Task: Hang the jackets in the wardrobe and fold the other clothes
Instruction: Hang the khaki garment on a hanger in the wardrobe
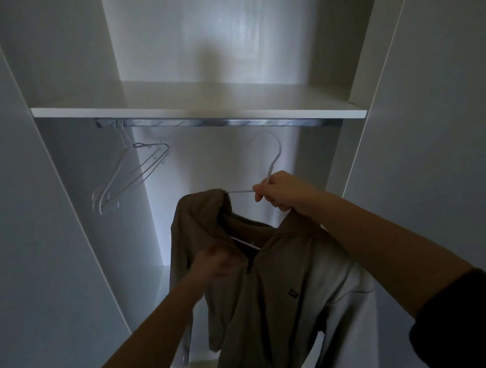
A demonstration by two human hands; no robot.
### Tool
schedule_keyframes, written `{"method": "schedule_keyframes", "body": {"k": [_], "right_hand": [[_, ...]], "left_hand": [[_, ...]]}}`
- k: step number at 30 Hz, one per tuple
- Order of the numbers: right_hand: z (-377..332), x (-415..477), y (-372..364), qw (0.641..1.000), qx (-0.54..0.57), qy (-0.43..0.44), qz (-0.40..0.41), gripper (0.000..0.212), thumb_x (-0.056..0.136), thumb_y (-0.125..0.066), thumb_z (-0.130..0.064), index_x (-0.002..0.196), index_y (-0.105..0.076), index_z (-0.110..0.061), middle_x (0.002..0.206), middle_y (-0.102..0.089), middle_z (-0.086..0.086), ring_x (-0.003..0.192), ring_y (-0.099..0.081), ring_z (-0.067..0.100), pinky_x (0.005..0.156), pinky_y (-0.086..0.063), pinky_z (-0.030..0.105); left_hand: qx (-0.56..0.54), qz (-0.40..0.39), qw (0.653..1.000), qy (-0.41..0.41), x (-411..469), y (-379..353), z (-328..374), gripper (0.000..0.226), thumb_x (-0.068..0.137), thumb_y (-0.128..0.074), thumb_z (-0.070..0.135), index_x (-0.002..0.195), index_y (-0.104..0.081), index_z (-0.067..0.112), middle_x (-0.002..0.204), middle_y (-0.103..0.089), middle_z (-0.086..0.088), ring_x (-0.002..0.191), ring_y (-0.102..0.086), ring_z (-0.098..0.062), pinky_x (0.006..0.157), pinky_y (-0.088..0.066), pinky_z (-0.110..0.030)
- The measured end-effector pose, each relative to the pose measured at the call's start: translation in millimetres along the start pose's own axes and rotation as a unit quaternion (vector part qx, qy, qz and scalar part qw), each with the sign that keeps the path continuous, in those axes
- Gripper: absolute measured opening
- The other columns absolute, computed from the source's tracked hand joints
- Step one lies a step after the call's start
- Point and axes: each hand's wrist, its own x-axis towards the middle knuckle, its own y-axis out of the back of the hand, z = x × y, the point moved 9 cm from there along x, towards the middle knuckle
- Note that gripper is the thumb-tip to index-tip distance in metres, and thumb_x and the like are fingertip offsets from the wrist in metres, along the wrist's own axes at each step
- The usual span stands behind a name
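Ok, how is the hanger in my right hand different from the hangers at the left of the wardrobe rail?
The held hanger in your right hand carries a brown jacket; the left-side hangers are bare. The held hanger's hook sits below the rail, unhooked; the left-side hangers hang from the rail. Both look like thin white wire.

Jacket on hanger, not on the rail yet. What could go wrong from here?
The brown jacket sits unevenly on the white hanger, bare wire showing; it may slide off when lifted.
The rail sits close under the shelf, so the hook might miss or hit the shelf edge.
Only the right hand grips the hanger; a tug from the left hand at the collar could tilt it.
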Motion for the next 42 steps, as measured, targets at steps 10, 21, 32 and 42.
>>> {"method": "schedule_keyframes", "body": {"k": [10,21,32,42], "right_hand": [[43.0,53.8,-2.1,0.997,-0.001,-0.072,0.008,0.029,0.097,-0.054,-0.027,0.077,-0.067,-0.011,0.062,-0.044,-0.001,0.046,-0.034,0.007,0.038,-0.029,0.016],[75.2,131.6,16.3,0.995,-0.009,-0.099,0.024,0.032,0.097,-0.053,-0.03,0.072,-0.066,-0.016,0.058,-0.042,-0.003,0.045,-0.036,0.007,0.04,-0.03,0.017],[113.7,223.9,40.6,0.994,-0.019,-0.103,0.026,0.022,0.098,-0.046,-0.008,0.085,-0.064,-0.006,0.062,-0.052,0.003,0.034,-0.043,0.0,0.037,-0.034,0.014],[104.7,288.9,95.2,0.98,-0.069,0.025,0.183,0.031,0.097,-0.051,-0.021,0.07,-0.065,-0.016,0.049,-0.063,-0.007,0.037,-0.047,-0.002,0.042,-0.038,0.012]], "left_hand": [[0.237,-0.085,0.968,-0.004,72.4,-54.7,-22.4,0.012,0.089,-0.064,0.034,0.08,-0.062,0.026,0.085,-0.063,0.005,0.077,-0.057,-0.002,0.072,-0.043,-0.012],[0.248,-0.17,0.947,0.111,156.5,-67.5,-13.0,0.024,0.095,-0.057,0.024,0.073,-0.054,0.015,0.06,-0.058,0.0,0.051,-0.054,-0.01,0.046,-0.047,-0.015],[0.22,-0.193,0.951,0.101,255.8,-62.7,15.1,0.036,0.095,-0.052,0.012,0.059,-0.047,0.011,0.045,-0.044,0.0,0.037,-0.04,-0.009,0.043,-0.039,-0.016],[0.088,-0.13,0.987,0.013,323.4,-75.8,62.8,0.02,0.095,-0.049,0.004,0.076,-0.052,0.007,0.062,-0.056,-0.007,0.046,-0.047,-0.013,0.043,-0.037,-0.02]]}}
